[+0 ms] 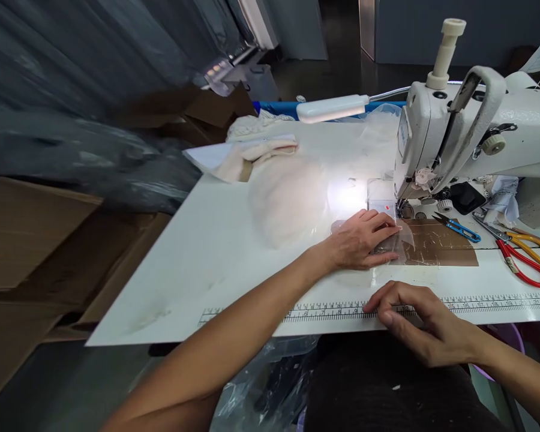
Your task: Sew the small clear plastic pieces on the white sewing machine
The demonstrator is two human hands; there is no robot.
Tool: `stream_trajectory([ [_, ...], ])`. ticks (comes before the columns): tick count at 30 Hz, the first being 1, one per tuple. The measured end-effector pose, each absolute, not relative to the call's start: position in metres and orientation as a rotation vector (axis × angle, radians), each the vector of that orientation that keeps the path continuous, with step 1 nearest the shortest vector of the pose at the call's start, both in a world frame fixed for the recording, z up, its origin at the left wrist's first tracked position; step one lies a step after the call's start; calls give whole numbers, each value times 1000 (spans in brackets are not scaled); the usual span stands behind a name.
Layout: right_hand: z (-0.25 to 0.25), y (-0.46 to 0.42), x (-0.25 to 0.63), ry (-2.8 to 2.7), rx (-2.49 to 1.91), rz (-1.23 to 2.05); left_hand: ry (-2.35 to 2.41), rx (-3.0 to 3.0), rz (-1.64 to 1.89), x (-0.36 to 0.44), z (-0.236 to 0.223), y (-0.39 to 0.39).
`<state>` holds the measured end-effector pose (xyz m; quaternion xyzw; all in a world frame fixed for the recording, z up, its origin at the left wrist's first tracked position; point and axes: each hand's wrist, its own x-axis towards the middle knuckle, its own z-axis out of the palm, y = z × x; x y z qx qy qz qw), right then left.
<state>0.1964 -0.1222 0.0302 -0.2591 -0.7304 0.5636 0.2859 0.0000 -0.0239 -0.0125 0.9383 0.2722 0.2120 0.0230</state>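
My left hand (364,240) lies palm down on a small piece of sheer white fabric (405,235), fingers stretched out just before the needle and presser foot (402,209) of a white sewing machine (420,132). Beneath part of the fabric is a brown sheet (441,243) taped to the table. At the table's front edge my right hand (414,318) rests over the printed ruler strip (328,312). Its fingers are loosely bent, thumb and forefinger apart, with nothing visible in them. Blue thread snips (461,228) lie right of the needle.
Red-handled scissors (524,267) and yellow-handled scissors (533,243) lie at the right. A sheer pale fabric heap (288,201) and folded cream cloth (265,150) are on the white table (175,270). A lamp (333,109) hangs behind; cardboard boxes (31,234) stand left.
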Motion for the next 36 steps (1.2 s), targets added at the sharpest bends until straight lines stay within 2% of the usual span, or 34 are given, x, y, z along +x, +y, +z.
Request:
stream_trajectory([
  [2, 30, -133, 190, -1769, -907, 1707, 886, 2937, 604, 1, -13, -26],
  [5, 40, -154, 193, -1584, -899, 2323, 918, 2922, 579, 0, -15, -25],
  [6, 45, -160, 197, -1631, -905, 2356, 917, 2910, 584, 0, -15, -25],
  [8, 50, -165, 206, -1874, -939, 2230, 880, 2876, 643, 0, -16, -24],
  [11, 47, -158, 214, -2122, -981, 1807, 803, 2734, 924, 0, -13, -23],
  [14, 39, -137, 213, -2157, -1047, 1445, 883, 2504, 1288, 0, -7, -24],
  [17, 34, -113, 203, -2138, -1079, 1187, 1076, 2314, 1486, -1, -1, -25],
  [21, 27, -89, 184, -2223, -1025, 811, 1154, 2158, 1518, -3, 0, -23],
  [25, 11, -75, 167, -2353, -1103, 545, 1089, 2129, 1359, -3, -7, -21],
  [29, 5, -77, 162, -2372, -1127, 611, 1047, 2198, 1139, -4, -14, -19],
  [36, 34, -119, 187, -2123, -1011, 1209, 1056, 2196, 1074, -4, -15, -19],
])
